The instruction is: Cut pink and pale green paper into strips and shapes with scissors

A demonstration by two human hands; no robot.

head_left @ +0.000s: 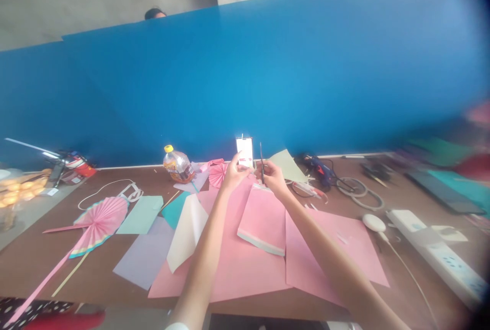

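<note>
Two bare forearms (209, 248) reach in over the near edge of the worktop (126, 286), toward the middle of its far edge. There the right hand (273, 177) pinches a thin dark tool (262, 164) upright between bent fingers; the left hand (234, 173) is just beside it, fingers bent, but I cannot tell whether they grip anything. Behind the hands a phone (245, 151) with a lit white screen stands at the far edge, before a blue partition (191, 90). Between the forearms lies a pink folded sheet (264, 222) with a pale strip at its lower end, on larger pink paper (248, 276) running toward the near edge. White folded paper (186, 233) is left of that, then purple paper (141, 253) and pale green paper (141, 215). Toward the left edge rests a pleated pink fan (101, 220) — its long ribbon hangs past the near edge. A yellow-capped bottle (178, 165) stands near the far edge; a white power strip (440, 253) lies along the right side — a round white charger (374, 222) beside it.
</note>
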